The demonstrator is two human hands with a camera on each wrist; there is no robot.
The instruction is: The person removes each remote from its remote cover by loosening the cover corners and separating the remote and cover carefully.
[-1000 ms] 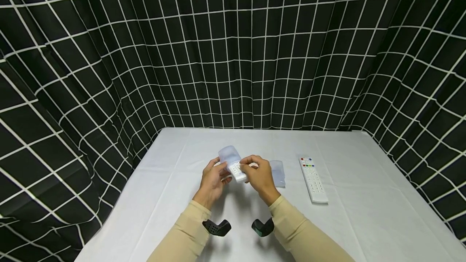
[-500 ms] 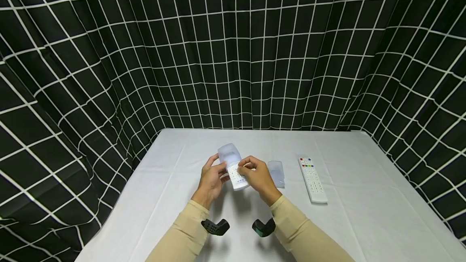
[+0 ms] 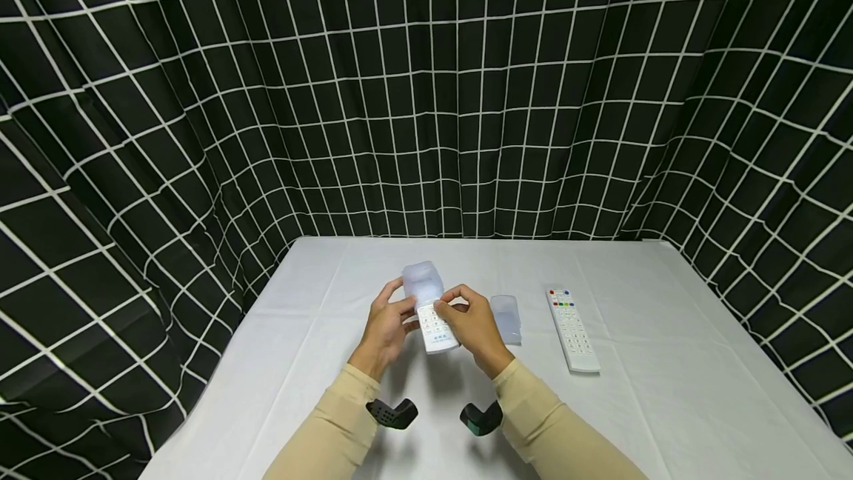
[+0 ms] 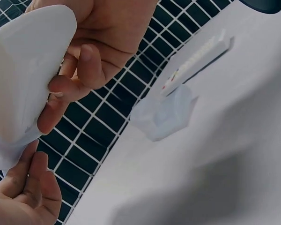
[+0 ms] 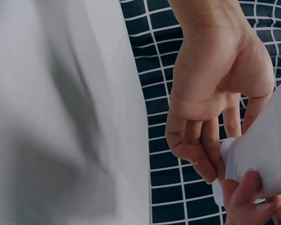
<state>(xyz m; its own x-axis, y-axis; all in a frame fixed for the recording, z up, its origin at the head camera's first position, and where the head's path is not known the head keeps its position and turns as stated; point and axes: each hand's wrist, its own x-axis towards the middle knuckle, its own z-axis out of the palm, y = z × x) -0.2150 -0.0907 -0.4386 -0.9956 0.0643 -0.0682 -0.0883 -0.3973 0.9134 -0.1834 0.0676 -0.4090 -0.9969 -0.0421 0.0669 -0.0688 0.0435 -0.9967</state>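
A white remote control [image 3: 436,328] is held in the air over the table, its far part inside a translucent bluish cover [image 3: 423,280]. My left hand [image 3: 386,328] grips the cover from the left, thumb on top near its mouth and fingers beneath. From the right, my right hand [image 3: 474,321] pinches the remote close to the cover's mouth, thumb over the keys. The near end with blue print sticks out towards me. In the left wrist view the remote's smooth white back [image 4: 28,70] shows, with the right hand's curled fingers [image 4: 61,89] along its edge.
Right of my right hand lies a second translucent cover [image 3: 506,319]. Farther right a second white remote [image 3: 573,330] with coloured buttons lies face up. A white cloth covers the table [image 3: 320,317]; a black curtain with white grid lines [image 3: 460,95] surrounds its back and sides.
The held remote has swung so its near end points more towards me, and more of its keys show below the cover. Both hands keep their hold.
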